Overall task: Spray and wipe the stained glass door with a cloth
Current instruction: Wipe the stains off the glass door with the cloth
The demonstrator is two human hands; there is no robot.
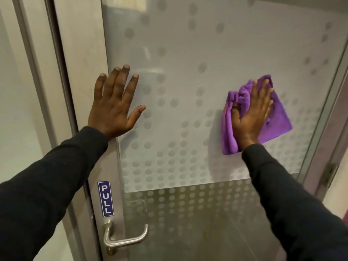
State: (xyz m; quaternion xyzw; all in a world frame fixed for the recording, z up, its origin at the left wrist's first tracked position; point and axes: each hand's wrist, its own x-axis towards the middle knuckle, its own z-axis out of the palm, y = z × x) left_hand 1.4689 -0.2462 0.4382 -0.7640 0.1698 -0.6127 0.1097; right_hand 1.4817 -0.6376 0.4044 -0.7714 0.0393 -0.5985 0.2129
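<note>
Here the purple microfibre cloth (278,117) lies against the glass door (188,53), on the frosted pane near its right edge and above the line where the frosting gives way to clearer glass. The right hand (252,113) presses it flat to the pane: the fingers are straight and close together, pointing up, with the palm over the cloth's middle. A bunched fold rises beside the thumb, and loose corners stick out above, below and to the right of the hand.

The left hand (114,102) holds nothing. It rests spread and flat at the pane's left edge, its palm and little finger on the grey metal door stile (82,59), its thumb and other fingers on the glass. Both arms wear dark sleeves (56,176).

The pane carries rows of pale dots, sparse towards the top and dense lower down. On the stile below the left hand, a blue upright sticker (105,199) reads "PULL" in white letters. Just beneath it sits a brushed-metal lever handle (124,240), its lever reaching right across the glass. A hinge (329,172) shows on the frame by the door's right edge.
</note>
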